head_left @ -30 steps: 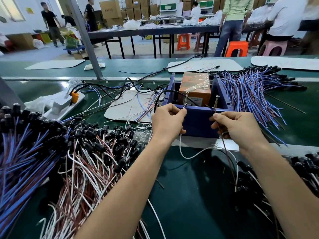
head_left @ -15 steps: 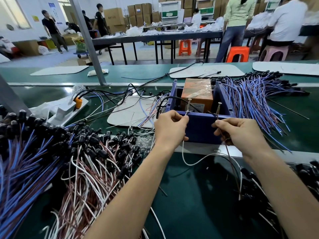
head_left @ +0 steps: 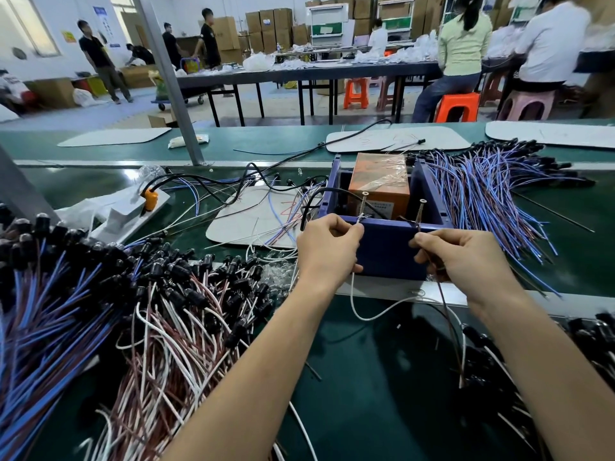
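The white wire (head_left: 352, 291) is pinched in the left hand's (head_left: 327, 246) grip, its end held against the left screw (head_left: 362, 206) on the box's (head_left: 387, 251) near rim, at 12 o'clock on the table (head_left: 366, 394). The brown wire (head_left: 447, 322) is likewise pinched by the right hand (head_left: 466, 257) at the right screw (head_left: 420, 212). Were either pinch loosened, that end could be sprung off its screw. Slack might be snagged in the heap (head_left: 149, 311) at 8 o'clock.

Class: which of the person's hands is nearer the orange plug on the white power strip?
Left. The left hand lies right of the orange plug, at the blue bin's left corner; the right hand is farther right.
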Tool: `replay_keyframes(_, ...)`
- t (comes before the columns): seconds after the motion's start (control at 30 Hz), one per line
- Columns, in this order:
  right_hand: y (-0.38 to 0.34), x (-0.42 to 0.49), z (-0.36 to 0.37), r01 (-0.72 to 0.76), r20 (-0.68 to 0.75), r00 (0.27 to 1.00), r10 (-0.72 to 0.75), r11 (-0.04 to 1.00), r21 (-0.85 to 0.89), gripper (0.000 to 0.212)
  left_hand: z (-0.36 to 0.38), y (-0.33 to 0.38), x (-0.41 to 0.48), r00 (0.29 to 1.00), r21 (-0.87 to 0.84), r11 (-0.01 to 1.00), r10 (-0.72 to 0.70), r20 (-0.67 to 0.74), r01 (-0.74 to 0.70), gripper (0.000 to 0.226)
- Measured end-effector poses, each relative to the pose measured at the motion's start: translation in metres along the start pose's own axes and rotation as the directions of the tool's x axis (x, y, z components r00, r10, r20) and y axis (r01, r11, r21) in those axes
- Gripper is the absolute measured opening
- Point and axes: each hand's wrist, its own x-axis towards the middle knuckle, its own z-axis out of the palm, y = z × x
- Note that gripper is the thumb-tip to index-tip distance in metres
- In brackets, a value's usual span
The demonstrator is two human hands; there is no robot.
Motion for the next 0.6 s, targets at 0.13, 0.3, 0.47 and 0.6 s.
replay_keyframes(0.13,-0.0004,0.0003,-0.0002,-0.005,0.0,1.0,0.005,1.0,0.004,0.017,-0.0007,0.0001,0.0001,1.0,0.016,1.0,0.002,-0.001,-0.002,0.025)
replay_keyframes(0.3,0.0003,0.0014,0.0006,-0.019,-0.01,1.0,0.019,1.0,0.023,0.02,-0.0003,0.0012,0.0,1.0,0.033,0.999,-0.007,-0.004,0.007,0.024)
replay_keyframes(0.47,-0.0002,0.0011,0.0009,-0.022,-0.007,1.0,0.022,0.999,0.023,0.021,-0.0008,0.0024,-0.0005,1.0,0.035,0.999,-0.011,-0.007,0.011,0.026)
replay_keyframes(0.6,-0.0012,0.0006,0.0003,-0.018,-0.013,1.0,0.018,1.0,0.012,0.021,-0.001,0.0024,-0.0007,1.0,0.031,0.999,-0.011,-0.006,0.012,0.028)
